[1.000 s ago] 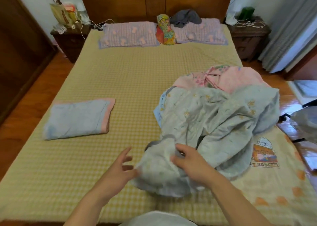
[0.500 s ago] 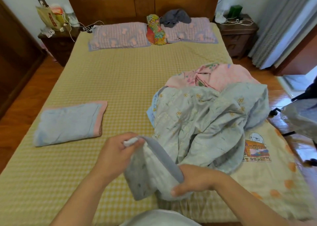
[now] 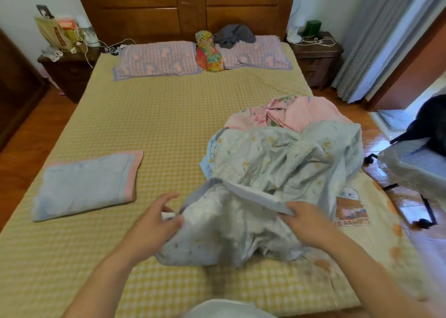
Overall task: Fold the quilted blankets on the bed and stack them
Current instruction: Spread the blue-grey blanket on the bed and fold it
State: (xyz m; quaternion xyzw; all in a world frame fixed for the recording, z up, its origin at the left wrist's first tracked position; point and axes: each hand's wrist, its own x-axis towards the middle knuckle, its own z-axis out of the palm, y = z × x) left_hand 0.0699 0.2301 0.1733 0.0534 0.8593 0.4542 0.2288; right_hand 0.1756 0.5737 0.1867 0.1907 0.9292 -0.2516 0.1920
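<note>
I have both hands on the pale blue flowered blanket [image 3: 277, 163], heaped at about 3 o'clock on the bed [image 3: 169, 124]. My left hand [image 3: 154, 223] pinches its near edge between thumb and curled fingers; my right hand [image 3: 306, 221] grips the white border, fingers wrapped over it. A pink blanket [image 3: 301, 115] lies under the heap toward 1 o'clock. A folded blue blanket [image 3: 84, 187] rests at 9 o'clock, well apart.

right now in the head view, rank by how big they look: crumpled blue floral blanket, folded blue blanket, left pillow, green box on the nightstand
1. crumpled blue floral blanket
2. folded blue blanket (nearer the camera, so unsure)
3. left pillow
4. green box
</note>
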